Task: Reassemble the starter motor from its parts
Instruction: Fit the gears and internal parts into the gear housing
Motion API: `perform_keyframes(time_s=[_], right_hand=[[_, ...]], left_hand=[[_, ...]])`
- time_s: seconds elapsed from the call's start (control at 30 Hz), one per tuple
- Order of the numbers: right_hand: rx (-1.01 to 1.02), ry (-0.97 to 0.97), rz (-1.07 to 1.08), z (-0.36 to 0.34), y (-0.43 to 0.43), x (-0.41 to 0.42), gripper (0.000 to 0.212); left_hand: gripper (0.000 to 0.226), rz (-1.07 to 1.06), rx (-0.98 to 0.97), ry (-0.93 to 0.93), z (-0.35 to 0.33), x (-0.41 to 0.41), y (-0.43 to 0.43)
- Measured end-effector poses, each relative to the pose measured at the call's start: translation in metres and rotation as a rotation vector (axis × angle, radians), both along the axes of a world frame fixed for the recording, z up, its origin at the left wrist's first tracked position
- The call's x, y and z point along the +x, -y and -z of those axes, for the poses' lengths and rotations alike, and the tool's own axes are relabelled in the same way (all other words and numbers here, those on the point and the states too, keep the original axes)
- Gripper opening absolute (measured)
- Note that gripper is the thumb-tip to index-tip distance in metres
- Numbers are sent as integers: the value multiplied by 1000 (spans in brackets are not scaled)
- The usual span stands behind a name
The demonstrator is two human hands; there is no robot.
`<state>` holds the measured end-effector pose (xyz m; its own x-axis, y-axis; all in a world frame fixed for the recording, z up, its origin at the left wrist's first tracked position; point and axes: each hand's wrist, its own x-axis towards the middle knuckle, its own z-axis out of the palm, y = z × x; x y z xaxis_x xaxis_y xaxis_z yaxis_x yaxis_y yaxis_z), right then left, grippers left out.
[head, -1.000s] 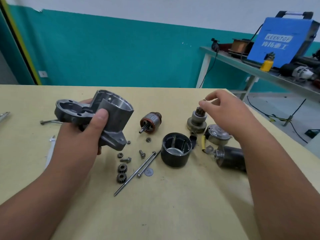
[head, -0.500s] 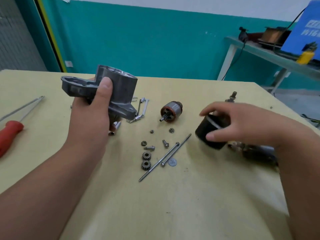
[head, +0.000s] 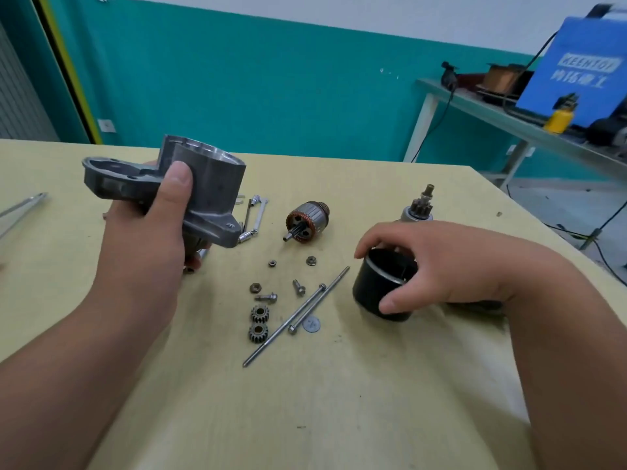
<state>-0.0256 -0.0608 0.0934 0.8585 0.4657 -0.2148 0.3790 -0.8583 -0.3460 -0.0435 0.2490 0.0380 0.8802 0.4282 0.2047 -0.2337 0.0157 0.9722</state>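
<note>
My left hand (head: 149, 228) grips the grey cast starter housing (head: 210, 184) and holds it up above the yellow table (head: 339, 401). My right hand (head: 437, 266) grips the black cylindrical field case (head: 380, 290), tilted just off the table, thumb on its near wall and fingers over its far rim. The copper-wound armature (head: 307, 220) lies on its side between the hands. The drive pinion assembly (head: 419, 206) stands upright behind my right hand. Two small planet gears (head: 259, 322), two long through bolts (head: 302, 310), loose nuts and short screws lie in the middle.
A thin round washer (head: 311, 324) lies by the bolts. A small wrench and socket bits (head: 252, 217) lie behind the housing. A metal tool tip (head: 23, 206) shows at the left edge. At the right, a side bench (head: 509, 120) carries a blue machine (head: 576, 69).
My right hand left the drive pinion, moved down to the black field case and took hold of it, tilting it up. The view swung left then back. The housing stays held up.
</note>
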Motion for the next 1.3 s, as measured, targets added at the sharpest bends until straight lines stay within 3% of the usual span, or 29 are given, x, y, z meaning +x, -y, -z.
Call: perform_keyframes(time_s=[0.2,0.27,0.37,0.5,0.63,0.73,0.87,1.0,1.17,1.3], right_hand=[[-116,43,1,15,-20,3,59],[-157,62,-6,17,-23,2,63],[30,21,61,4,-12,1,55],[338,428,505,-10,37,14,21],[435,399,907,3,76,34,19],[237,297,880,14,86,41,19],[-8,64,717,24,79,43,47],[-176,-1,641,31,73,44,73],[-63,24,690,34,74,43,63],[211,41,788,33,78,43,42]], left_hand=[[42,-4,4,7,9,10,-7],[47,0,-27,-13,14,16,-12],[67,45,-36,-79,22,25,-16],[65,104,26,-142,29,45,-22],[59,144,30,-201,28,55,-23],[62,140,31,-126,33,43,-17],[64,129,51,-114,35,44,-19],[62,123,2,-85,33,40,-20],[73,92,-32,-40,29,30,-17],[70,56,-53,-25,30,30,-21]])
